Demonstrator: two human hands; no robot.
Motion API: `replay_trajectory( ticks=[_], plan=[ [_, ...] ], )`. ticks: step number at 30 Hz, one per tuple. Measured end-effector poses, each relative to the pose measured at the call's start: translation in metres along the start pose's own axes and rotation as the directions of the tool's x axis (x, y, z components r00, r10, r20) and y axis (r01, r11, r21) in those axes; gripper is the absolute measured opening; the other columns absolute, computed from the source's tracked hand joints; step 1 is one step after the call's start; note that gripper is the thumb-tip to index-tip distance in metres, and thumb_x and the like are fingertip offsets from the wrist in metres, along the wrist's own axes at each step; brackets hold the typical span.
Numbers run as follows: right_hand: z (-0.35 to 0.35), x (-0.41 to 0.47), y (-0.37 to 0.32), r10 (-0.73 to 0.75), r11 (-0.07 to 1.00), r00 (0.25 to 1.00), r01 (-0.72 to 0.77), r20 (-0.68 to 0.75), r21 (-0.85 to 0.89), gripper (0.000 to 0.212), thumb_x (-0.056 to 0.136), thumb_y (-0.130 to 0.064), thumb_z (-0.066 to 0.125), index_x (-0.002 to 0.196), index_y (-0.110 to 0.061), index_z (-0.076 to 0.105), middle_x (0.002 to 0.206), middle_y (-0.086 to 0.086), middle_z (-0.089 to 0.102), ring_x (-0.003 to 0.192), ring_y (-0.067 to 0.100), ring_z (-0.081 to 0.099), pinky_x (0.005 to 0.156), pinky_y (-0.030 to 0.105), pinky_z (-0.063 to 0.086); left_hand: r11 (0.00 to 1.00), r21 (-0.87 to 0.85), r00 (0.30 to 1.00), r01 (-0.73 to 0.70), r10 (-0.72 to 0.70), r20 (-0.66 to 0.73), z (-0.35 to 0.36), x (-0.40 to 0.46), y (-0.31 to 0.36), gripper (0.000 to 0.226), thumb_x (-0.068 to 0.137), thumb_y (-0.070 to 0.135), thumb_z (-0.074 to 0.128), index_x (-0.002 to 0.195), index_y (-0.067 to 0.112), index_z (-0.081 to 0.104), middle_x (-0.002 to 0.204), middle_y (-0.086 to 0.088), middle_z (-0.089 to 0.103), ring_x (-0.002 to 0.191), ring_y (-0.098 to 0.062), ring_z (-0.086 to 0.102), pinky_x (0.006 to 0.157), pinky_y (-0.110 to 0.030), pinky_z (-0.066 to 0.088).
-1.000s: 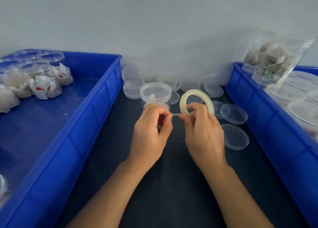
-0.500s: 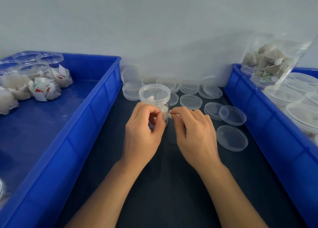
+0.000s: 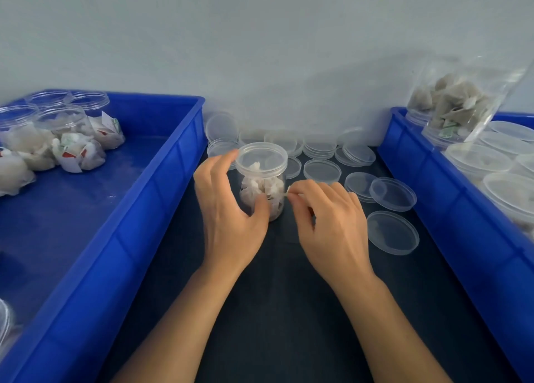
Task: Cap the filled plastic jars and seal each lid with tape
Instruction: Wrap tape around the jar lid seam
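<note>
The capped plastic jar [image 3: 262, 180], filled with pale tea-bag sachets, stands upright on the dark mat [image 3: 277, 296] between the two blue crates. The left hand [image 3: 228, 209] now curls round the jar's left side, thumb pressed on its lower front and fingers reaching behind the clear lid [image 3: 261, 157]. Half a second ago that hand was bunched in front of the jar, pinching the tape together with the other; a second ago both hands were held nearer, working at the tape roll, which is now out of sight.

The right hand [image 3: 332, 226] pinches a small pale piece of tape [image 3: 287, 191] between thumb and forefinger, right at the jar's right wall. Whether the tape already touches the jar cannot be told. This hand sits slightly further right than before, leaving the jar's front exposed.

Loose clear lids [image 3: 322, 171] lie scattered and stacked on the mat behind and to the right of the jar, where they were earlier. The left blue crate [image 3: 161, 197] holds capped jars and loose sachets [image 3: 78, 154] at its far end. The right blue crate [image 3: 433, 197] holds more clear lidded containers and a clear bag of sachets [image 3: 453, 102] leaning against the wall.
</note>
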State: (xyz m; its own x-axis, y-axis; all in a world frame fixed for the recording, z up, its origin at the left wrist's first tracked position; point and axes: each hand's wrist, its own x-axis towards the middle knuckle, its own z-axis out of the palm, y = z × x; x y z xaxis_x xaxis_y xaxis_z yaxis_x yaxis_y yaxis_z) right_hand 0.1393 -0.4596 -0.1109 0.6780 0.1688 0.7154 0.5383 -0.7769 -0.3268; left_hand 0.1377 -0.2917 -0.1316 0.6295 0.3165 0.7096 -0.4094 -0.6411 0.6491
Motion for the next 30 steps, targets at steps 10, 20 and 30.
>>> replay_trajectory(
  ticks=[10, 20, 30],
  plan=[
    [-0.004, 0.001, -0.006, -0.005, 1.0, 0.999, 0.004, -0.049, -0.02, 0.012, 0.105, -0.02, 0.061, 0.096, -0.018, 0.069, 0.079, -0.005, 0.064, 0.074, 0.026, 0.053, 0.069, 0.048, 0.043, 0.993, -0.022, 0.971, 0.118, -0.111, 0.211, -0.004, 0.001, -0.002, 0.081, 0.089, 0.039, 0.084, 0.152, 0.055, 0.036, 0.136, 0.014, 0.048, 0.129, -0.007, 0.052, 0.106, -0.038, 0.051],
    [-0.012, 0.003, -0.005, 0.047, 0.999, 0.995, -0.048, -0.09, -0.014, 0.007, 0.103, -0.018, 0.064, 0.097, -0.017, 0.068, 0.074, -0.007, 0.06, 0.069, 0.023, 0.048, 0.068, 0.047, 0.044, 0.995, -0.039, 0.971, 0.089, -0.078, 0.224, -0.003, -0.005, 0.02, 0.078, 0.083, 0.034, 0.074, 0.148, 0.052, 0.036, 0.128, 0.013, 0.037, 0.115, 0.022, 0.044, 0.082, 0.0, 0.042],
    [-0.014, 0.004, -0.007, 0.056, 0.998, 0.996, -0.057, -0.065, -0.011, 0.008, 0.104, -0.02, 0.064, 0.097, -0.018, 0.069, 0.077, -0.006, 0.063, 0.071, 0.022, 0.051, 0.068, 0.047, 0.044, 0.988, -0.092, 0.973, 0.121, -0.1, 0.208, -0.003, -0.007, 0.03, 0.065, 0.086, 0.06, 0.068, 0.141, 0.042, 0.039, 0.138, 0.015, 0.05, 0.124, 0.01, 0.048, 0.093, -0.005, 0.04]
  ],
)
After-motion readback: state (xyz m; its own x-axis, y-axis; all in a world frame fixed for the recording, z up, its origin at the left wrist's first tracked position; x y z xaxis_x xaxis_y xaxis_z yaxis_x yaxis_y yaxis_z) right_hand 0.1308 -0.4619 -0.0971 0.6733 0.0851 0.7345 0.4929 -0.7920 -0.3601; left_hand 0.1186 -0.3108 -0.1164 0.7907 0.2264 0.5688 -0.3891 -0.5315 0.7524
